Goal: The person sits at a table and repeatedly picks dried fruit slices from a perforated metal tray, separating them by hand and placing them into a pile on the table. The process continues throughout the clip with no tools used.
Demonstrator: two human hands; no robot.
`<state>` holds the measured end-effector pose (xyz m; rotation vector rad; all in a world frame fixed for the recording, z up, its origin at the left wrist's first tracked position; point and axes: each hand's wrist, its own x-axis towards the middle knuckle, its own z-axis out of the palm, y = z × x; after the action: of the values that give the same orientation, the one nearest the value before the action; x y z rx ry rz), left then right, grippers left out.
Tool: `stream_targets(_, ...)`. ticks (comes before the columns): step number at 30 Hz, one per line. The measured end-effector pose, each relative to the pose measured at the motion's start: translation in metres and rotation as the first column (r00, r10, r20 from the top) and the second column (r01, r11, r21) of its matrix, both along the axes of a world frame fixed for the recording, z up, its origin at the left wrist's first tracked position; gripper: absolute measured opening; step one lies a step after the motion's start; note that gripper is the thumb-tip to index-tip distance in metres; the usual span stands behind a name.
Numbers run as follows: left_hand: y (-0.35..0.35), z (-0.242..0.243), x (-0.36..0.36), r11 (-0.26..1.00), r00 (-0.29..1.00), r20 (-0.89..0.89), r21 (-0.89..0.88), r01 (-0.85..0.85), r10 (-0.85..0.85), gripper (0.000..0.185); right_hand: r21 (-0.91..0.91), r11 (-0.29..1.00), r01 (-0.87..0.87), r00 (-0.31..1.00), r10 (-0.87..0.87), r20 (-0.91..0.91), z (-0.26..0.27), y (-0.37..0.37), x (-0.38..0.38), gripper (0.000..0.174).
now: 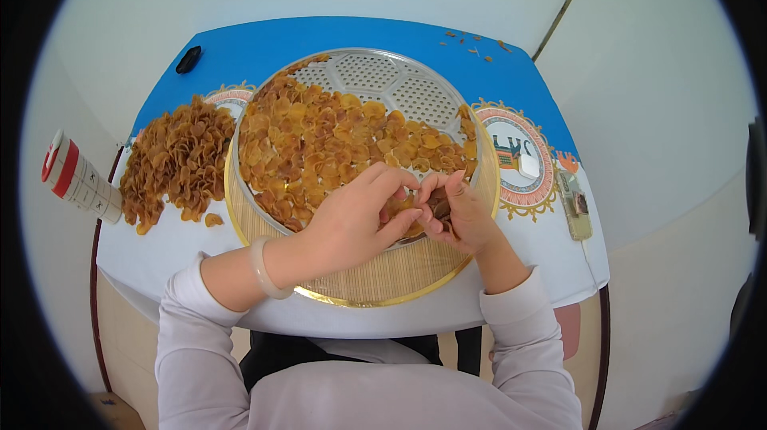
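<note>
Thin amber-brown dried slices (pixel 323 148) cover much of a round perforated metal tray (pixel 367 72), whose far right part shows bare holes. Over the tray's near right part, my right hand (pixel 464 217) curls around a few darker slices (pixel 440 208). My left hand (pixel 353 220), with a pale bangle (pixel 263 267) at the wrist, reaches across so that its fingertips meet those of my right hand. Whether a slice is pinched between the left thumb and fingers is not clear. Beneath the tray lies a round woven bamboo tray (pixel 383 277) with a gold rim.
To the left is a heaped pile of similar slices (pixel 183 154), beside a tilted cup with a red band (pixel 81 181). A black object (pixel 189 60) lies far left. At right are a white case (pixel 528 166) and a phone in a clear case (pixel 574 205) with a cable. Crumbs (pixel 476 46) lie far right.
</note>
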<state>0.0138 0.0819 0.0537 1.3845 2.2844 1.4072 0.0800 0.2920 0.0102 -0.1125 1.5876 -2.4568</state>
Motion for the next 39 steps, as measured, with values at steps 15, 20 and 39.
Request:
stream_targets(15, 0.0, -0.008, 0.004, 0.992, 0.958, -0.268, -0.046, -0.117, 0.101, 0.032, 0.27, 0.962, -0.036, 0.998, 0.05, -0.047, 0.006, -0.016, 0.005, 0.065)
stream_targets(20, -0.001, -0.007, 0.004, 0.989, 0.972, -0.211, -0.084, -0.121, 0.101, 0.028, 0.286, 0.957, -0.049, 0.992, 0.079, -0.097, 0.005, -0.019, 0.004, 0.063)
stream_targets(39, 0.0, -0.01, -0.005, 0.992, 0.98, -0.164, 0.077, -0.101, 0.112, 0.022, 0.341, 0.898, 0.277, 0.957, -0.288, -0.02, 0.012, -0.005, -0.001, 0.022)
